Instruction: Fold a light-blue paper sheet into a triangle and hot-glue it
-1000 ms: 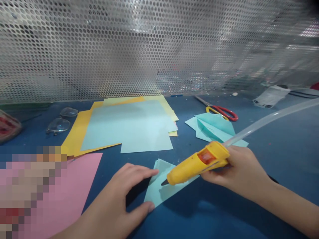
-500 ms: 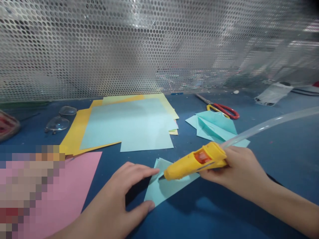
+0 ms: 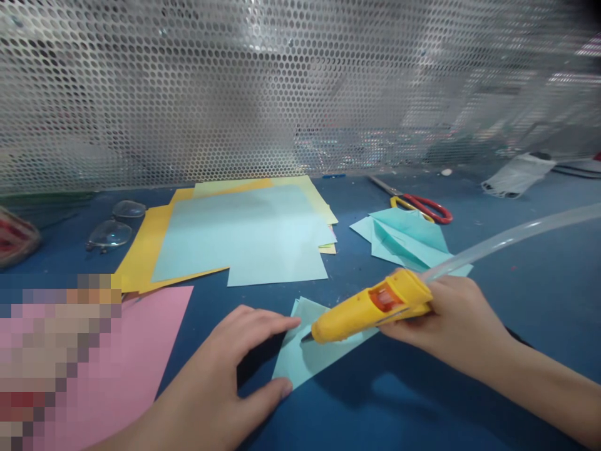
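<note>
In my right hand [image 3: 455, 319] is a yellow hot glue gun [image 3: 364, 313], its dark nozzle pointing left and down at a folded light-blue paper [image 3: 323, 357]. A long clear glue stick [image 3: 511, 238] runs out of its back end. I cannot tell whether the nozzle touches the sheet. My left hand [image 3: 235, 363] rests at the paper's left side, fingers apart, with the index fingertip and thumb tip on its edges. The gun covers part of the folded paper.
Behind lie stacked blue and yellow sheets [image 3: 244, 232]. Folded blue pieces [image 3: 408, 241] and red-and-yellow scissors [image 3: 427, 208] are at the right. Eyeglasses [image 3: 110, 233] and a pink sheet [image 3: 141, 338] are at the left. A perforated metal panel [image 3: 282, 94] closes off the back.
The glue gun's nozzle has shifted very slightly to the right and down over the folded paper. My left hand stays in place.
</note>
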Demonstrator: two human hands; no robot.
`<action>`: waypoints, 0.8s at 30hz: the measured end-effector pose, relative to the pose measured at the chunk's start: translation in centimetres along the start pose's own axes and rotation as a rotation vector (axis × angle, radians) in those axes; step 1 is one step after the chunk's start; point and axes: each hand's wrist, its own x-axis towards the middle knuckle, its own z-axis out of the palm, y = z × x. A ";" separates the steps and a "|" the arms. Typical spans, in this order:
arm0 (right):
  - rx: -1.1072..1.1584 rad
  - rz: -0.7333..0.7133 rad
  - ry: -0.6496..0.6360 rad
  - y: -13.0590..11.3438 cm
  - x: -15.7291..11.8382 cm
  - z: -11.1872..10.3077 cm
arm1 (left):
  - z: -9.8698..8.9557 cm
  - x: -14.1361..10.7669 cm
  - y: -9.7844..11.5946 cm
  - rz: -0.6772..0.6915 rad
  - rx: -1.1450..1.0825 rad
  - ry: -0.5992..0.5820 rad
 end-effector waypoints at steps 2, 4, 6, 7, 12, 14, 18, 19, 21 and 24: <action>-0.014 0.009 0.006 0.2 -0.3 0.2 | 0.0 0.0 -0.1 0.027 0.006 -0.016; -0.029 0.012 0.009 0.4 -0.6 0.4 | 0.0 0.1 -0.3 0.063 0.010 -0.025; -0.041 0.006 0.016 0.5 -0.7 0.4 | 0.0 0.1 -0.5 0.079 0.016 -0.020; -0.045 -0.002 0.020 0.5 -0.7 0.4 | 0.0 0.1 -0.6 0.077 0.016 -0.019; -0.040 -0.065 0.026 0.5 0.1 -0.4 | 0.1 0.1 -0.6 0.065 0.030 -0.017; -0.029 -0.092 0.015 0.6 0.3 -0.6 | 0.0 0.2 -0.7 0.067 0.035 -0.024; -0.017 -0.100 0.012 1.4 -0.1 -0.4 | 0.0 0.2 -0.6 0.065 0.032 -0.020; -0.014 -0.095 0.016 1.6 -0.4 -0.3 | 0.0 0.2 -0.5 0.065 0.028 -0.020; -0.004 -0.086 0.021 2.1 -1.0 -0.1 | 0.0 0.3 -0.2 0.046 0.015 -0.011; 0.016 -0.076 0.012 2.7 -1.5 0.1 | 0.1 0.2 0.2 0.012 -0.006 0.034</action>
